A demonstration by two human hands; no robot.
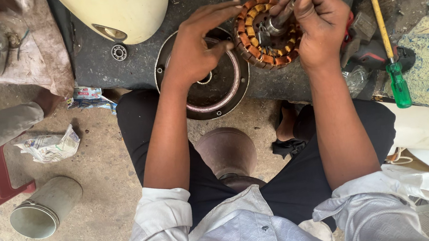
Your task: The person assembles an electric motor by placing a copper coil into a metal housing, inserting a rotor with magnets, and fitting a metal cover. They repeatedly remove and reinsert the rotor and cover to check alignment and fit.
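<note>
Head view: person seated at dark bench [102, 63]
Right hand [321, 24]: fist clamped on metal shaft [281, 20] of copper-wound stator [264, 35]; stator tilted on bench
Left hand [198, 45]: fingers spread, touching stator rim, above round metal cover [211, 91]
Risk: stator may slip and windings scrape

Dusty concrete floor [98, 175] in daylight; dark worktop [96, 58]; red stool [2, 174]; crumpled paper [50, 146]; metal can [45, 207] lying on its side.

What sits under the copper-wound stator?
The stator overlaps the round dark housing's rim and a dark mat. The left hand and right hand cover the rest.
</note>
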